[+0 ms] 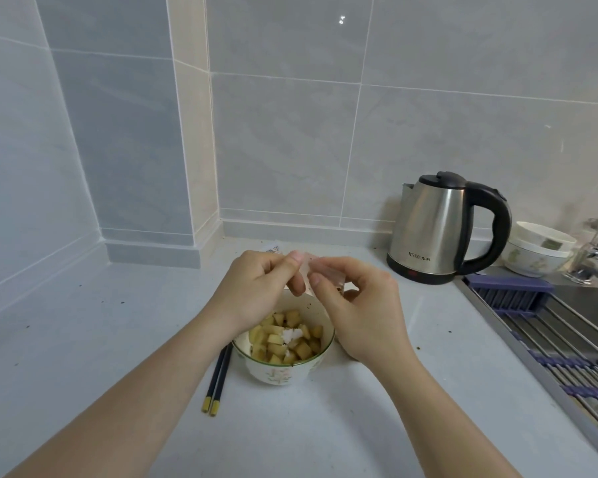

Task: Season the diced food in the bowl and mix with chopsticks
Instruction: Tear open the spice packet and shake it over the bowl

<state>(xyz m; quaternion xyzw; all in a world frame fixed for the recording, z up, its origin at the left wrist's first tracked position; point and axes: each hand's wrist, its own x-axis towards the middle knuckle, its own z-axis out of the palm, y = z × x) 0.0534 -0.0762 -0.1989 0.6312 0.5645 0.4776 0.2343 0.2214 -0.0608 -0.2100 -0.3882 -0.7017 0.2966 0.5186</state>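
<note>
Both bare forearms reach in from 6 o'clock, meeting above a white ceramic bowl with a green rim and floral print (279, 372) on the pale grey countertop (83, 339). Left hand (252, 291) and right hand (363, 308) each pinch a small clear plastic sachet (320, 270) between thumb and fingers, holding it over the bowl's 12 o'clock edge. Yellow diced food (283, 336) fills the bowl, topped by a mound of white powder (292, 335). Dark blue chopsticks with yellow ends (218, 381) lie just beside the bowl at 9 o'clock. At 2 o'clock stands a steel kettle with a black handle (439, 229).
</note>
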